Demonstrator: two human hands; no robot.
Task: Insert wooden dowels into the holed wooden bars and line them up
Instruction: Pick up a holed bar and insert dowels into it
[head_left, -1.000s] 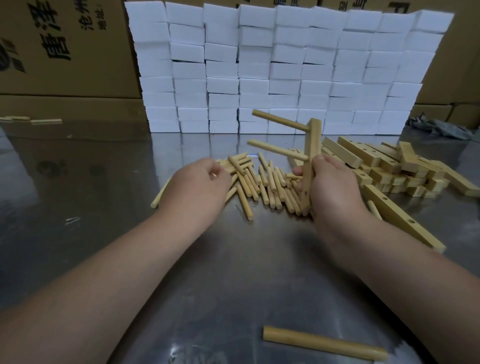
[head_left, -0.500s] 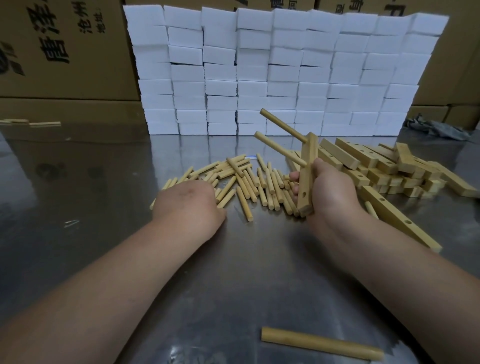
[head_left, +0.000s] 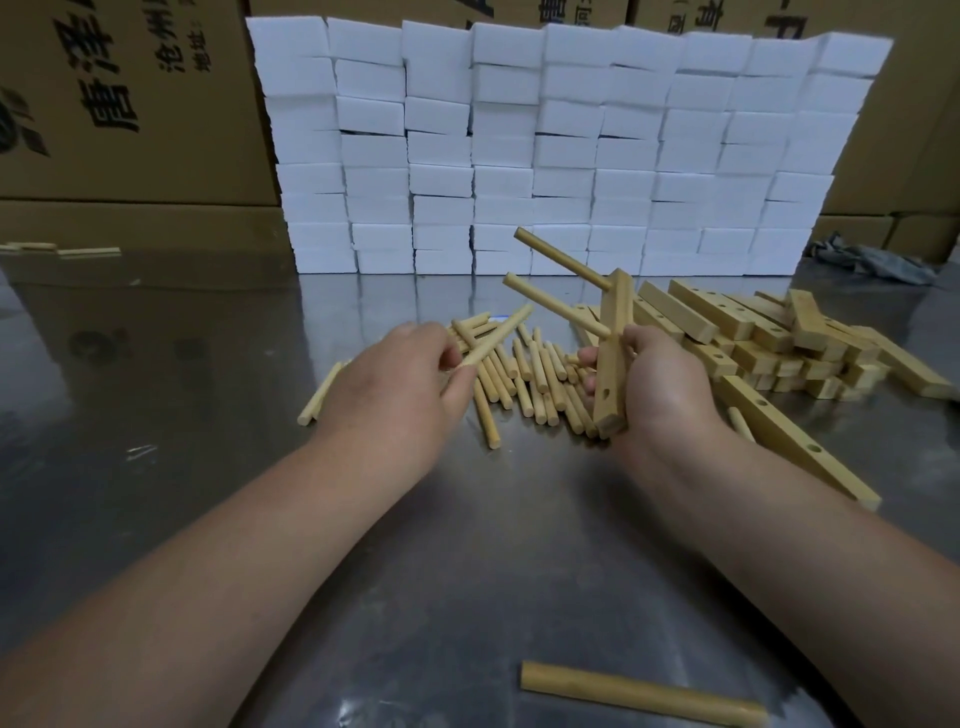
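Note:
My right hand (head_left: 660, 384) grips a holed wooden bar (head_left: 614, 358) held nearly upright. Two dowels stick out of its upper holes toward the upper left: the top dowel (head_left: 561, 258) and the second dowel (head_left: 556, 305). An empty hole shows near the bar's lower end. My left hand (head_left: 400, 384) pinches a single dowel (head_left: 496, 338) that points up and right, just above the pile of loose dowels (head_left: 535, 374) on the metal table (head_left: 208, 415).
A heap of holed bars (head_left: 769, 343) lies to the right, with one long bar (head_left: 800, 449) under my right forearm. A thick dowel (head_left: 641, 693) lies near the front edge. A wall of white foam blocks (head_left: 561, 150) and cardboard boxes (head_left: 119, 104) stand behind.
My left hand has lifted out of the pile with one dowel pinched in it. The bar in my right hand has tilted, so its two dowels point more up and left.

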